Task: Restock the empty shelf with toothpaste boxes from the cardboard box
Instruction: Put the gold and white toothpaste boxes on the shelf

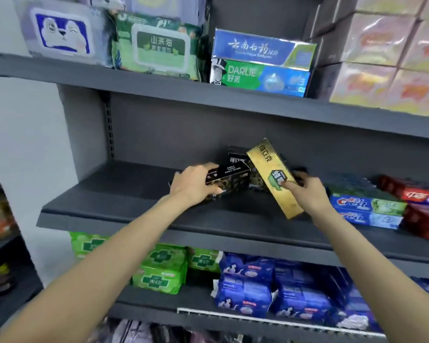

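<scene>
On the dark grey middle shelf (124, 194) my left hand (191, 184) grips a black toothpaste box (229, 178) with a patterned side, low over the shelf board. My right hand (307, 191) holds a gold toothpaste box (273, 174) tilted steeply, its far end raised toward the back panel and its thumb on the green label. More black boxes (238, 155) lie behind the two, partly hidden. The cardboard box is out of view.
Crest toothpaste boxes (367, 209) and red boxes (421, 206) fill the shelf's right part. Above sit Darlie and blue toothpaste boxes (260, 63) and wet wipes (156, 45). Below lie green packs (161, 268) and blue packs (270, 288). The shelf's left part is bare.
</scene>
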{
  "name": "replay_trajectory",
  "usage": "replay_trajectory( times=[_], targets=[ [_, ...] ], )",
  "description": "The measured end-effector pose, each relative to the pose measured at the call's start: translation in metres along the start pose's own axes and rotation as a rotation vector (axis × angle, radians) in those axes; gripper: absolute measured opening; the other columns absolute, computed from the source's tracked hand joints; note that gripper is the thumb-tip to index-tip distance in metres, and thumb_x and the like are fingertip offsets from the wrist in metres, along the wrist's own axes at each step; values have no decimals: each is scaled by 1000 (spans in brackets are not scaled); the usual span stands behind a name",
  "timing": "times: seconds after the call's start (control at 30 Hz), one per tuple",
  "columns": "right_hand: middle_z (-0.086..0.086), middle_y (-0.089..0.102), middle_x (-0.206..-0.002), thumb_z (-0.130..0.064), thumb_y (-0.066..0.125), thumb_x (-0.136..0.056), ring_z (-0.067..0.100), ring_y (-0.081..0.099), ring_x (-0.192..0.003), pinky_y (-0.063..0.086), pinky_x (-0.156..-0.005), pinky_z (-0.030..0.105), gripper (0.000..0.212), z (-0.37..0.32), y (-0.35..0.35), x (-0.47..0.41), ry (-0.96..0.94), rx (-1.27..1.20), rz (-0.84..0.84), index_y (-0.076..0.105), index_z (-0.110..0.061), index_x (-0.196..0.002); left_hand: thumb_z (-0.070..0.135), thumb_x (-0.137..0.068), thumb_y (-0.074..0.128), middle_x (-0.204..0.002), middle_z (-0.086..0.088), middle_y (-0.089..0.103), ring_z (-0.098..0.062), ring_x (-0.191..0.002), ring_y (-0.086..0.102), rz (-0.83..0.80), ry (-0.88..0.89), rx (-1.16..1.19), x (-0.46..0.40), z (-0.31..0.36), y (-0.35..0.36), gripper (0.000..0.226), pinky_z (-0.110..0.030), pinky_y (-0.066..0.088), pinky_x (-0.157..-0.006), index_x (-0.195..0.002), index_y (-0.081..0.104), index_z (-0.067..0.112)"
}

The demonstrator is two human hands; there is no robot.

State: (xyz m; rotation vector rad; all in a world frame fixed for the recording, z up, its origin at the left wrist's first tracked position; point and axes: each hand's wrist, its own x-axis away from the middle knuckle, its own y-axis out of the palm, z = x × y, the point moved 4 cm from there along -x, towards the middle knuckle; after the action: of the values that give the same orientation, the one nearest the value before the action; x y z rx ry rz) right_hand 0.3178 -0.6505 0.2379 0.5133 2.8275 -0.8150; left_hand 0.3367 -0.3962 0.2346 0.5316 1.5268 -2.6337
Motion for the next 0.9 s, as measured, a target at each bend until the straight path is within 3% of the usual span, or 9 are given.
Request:
replay_trajectory(
  times=[0.17,0.27,0.5,0.67,0.9],
  targets=[
    [6,67,-104,-22,69,-84,26,62,-101,47,-90,37,37,3,-8,-35,-37,-42,-12,62,-11,-118,42,-81,69,-133,2,55,-23,-123,46,-178,36,-68,-45,19,30,55,-39,26,-102,-128,44,28],
    [5,67,-100,-23,66,-85,22,63,-92,47,-82,30,30,4,-13,-54,-48,-43,-26,65,-13,-113,47,-80,68,-141,4,50,-23,-129,43,-237,107,-142,-69,37,45,58,-41,23,-105,-133,46,33],
    [2,68,-101,-23,66,-84,26,64,-101,48,-96,42,14,2,-34,-85,-119,-58,-77,64,-27,-98,48,-81,66,-139,1,47,-24,-132,34,-229,239,-260,-97,62,80,59,-44,26,-104,-135,48,33],
    [1,65,-107,-25,65,-85,19,59,-102,44,-92,33,29,10,-41,-97,-150,-59,-89,65,-17,-113,46,-84,63,-141,1,40,-23,-133,30,-150,200,-292,-104,67,100,59,-46,26,-105,-139,45,31],
    [1,66,-105,-24,66,-85,18,59,-101,43,-90,30,27,23,-36,-102,-146,-77,-132,66,-18,-111,48,-86,59,-137,1,38,-20,-129,30,-35,210,-358,-102,72,120,58,-39,27,-103,-138,43,30]
  ],
)
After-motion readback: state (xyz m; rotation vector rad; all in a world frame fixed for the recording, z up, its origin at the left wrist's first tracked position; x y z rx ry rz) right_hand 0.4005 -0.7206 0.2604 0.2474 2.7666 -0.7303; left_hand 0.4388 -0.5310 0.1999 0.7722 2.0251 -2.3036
